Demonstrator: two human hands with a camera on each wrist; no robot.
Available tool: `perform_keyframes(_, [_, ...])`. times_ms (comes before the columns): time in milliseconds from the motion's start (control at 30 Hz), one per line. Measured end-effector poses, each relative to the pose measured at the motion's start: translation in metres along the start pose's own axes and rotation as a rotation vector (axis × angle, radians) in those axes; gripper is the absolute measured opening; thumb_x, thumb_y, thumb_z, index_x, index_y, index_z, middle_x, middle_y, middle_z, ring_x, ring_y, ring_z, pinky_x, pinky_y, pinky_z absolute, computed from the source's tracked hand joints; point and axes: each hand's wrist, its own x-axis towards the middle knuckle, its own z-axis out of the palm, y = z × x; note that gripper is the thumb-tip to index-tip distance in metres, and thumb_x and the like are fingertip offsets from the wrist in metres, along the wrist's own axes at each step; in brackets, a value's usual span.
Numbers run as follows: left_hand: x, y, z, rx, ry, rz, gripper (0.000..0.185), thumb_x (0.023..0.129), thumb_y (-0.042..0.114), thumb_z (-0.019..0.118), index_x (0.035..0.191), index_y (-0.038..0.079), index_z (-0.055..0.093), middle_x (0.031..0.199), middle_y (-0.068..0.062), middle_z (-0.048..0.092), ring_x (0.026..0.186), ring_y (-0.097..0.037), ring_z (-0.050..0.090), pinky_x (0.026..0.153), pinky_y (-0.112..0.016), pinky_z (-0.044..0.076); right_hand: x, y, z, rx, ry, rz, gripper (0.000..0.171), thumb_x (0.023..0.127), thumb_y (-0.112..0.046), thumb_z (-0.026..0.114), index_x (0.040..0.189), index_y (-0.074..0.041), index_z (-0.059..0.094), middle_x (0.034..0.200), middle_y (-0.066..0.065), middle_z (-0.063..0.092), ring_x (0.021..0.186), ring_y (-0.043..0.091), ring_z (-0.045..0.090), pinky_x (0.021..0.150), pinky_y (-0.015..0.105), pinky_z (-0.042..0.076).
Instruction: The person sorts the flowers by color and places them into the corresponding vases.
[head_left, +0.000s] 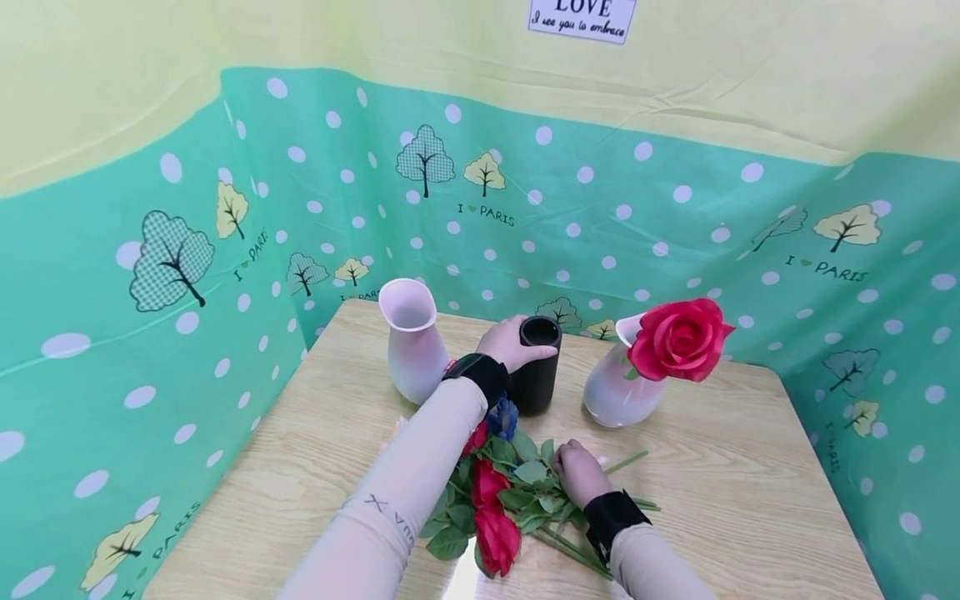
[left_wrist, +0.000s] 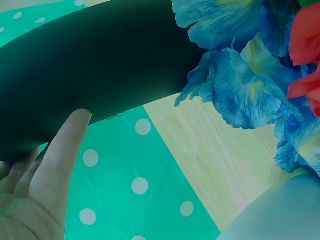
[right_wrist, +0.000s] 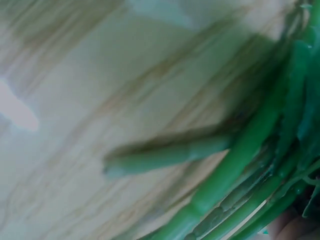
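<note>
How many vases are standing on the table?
3. A white vase stands at the back left; a black vase stands in the middle, gripped by the left hand; another white vase, holding a red rose, stands at the right.

Bright, even light; soft shadows; right wrist view badly blurred.

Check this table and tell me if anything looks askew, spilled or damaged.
Nothing stands out. All three vases are upright: the empty white vase, the black vase gripped by the left hand, and the white vase holding a red rose. The loose flowers lie in a pile under the right hand, unspilled.
</note>
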Motion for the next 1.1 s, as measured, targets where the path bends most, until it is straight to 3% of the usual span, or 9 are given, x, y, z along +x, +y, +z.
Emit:
perform_keyframes(200, [-0.001,0.001,0.000,0.000,0.001,-0.001,0.076,0.085,0.050,0.073,0.146,0.012,0.048,0.142,-0.011,0.057,0.130,-0.028,0.054,0.109,-0.040,0.044,-0.001,0.002,0.002,-0.024,0.093,-0.071,0.015,0.083,0.005,0.068,0.081,-0.005,0.057,0.071,0.003,0.056,0.065,0.021,0.059,0.061,0.033,0.049])
perform_keyframes(333, [0.000,0.000,0.000,0.003,0.002,0.003,0.075,0.086,0.050,0.073,0.145,0.012,0.048,0.142,-0.011,0.057,0.130,-0.028,0.054,0.109,-0.040,0.044,-0.002,0.002,0.001,-0.039,0.097,-0.108,0.011,0.081,0.006,0.067,0.089,-0.001,0.065,0.075,0.007,0.061,0.069,0.026,0.063,0.064,0.036,0.052])
perform_keyframes(533, [0.000,0.000,-0.001,-0.002,0.000,0.007,0.075,0.085,0.050,0.073,0.145,0.011,0.048,0.141,-0.011,0.057,0.130,-0.028,0.054,0.109,-0.041,0.044,-0.003,0.001,-0.002,-0.095,0.090,-0.153,0.014,0.077,0.010,0.066,0.077,-0.005,0.066,0.072,0.003,0.052,0.068,0.023,0.055,0.064,0.034,0.049])
perform_keyframes(733, [0.001,-0.001,0.000,0.005,0.002,0.014,0.075,0.085,0.050,0.073,0.145,0.011,0.049,0.141,-0.011,0.058,0.129,-0.028,0.055,0.108,-0.040,0.044,-0.003,0.002,-0.005,-0.108,0.223,-0.199,0.011,0.078,0.004,0.073,0.077,-0.004,0.066,0.075,0.004,0.053,0.071,0.024,0.056,0.066,0.035,0.051])
perform_keyframes(1100, [0.006,-0.002,0.001,0.007,-0.019,-0.013,0.078,0.085,0.050,0.074,0.146,0.011,0.047,0.143,-0.010,0.056,0.131,-0.027,0.054,0.109,-0.040,0.044,-0.002,0.007,-0.016,-0.074,0.291,-0.172,0.011,0.079,0.003,0.075,0.079,-0.004,0.066,0.075,0.004,0.057,0.072,0.023,0.060,0.065,0.035,0.053])
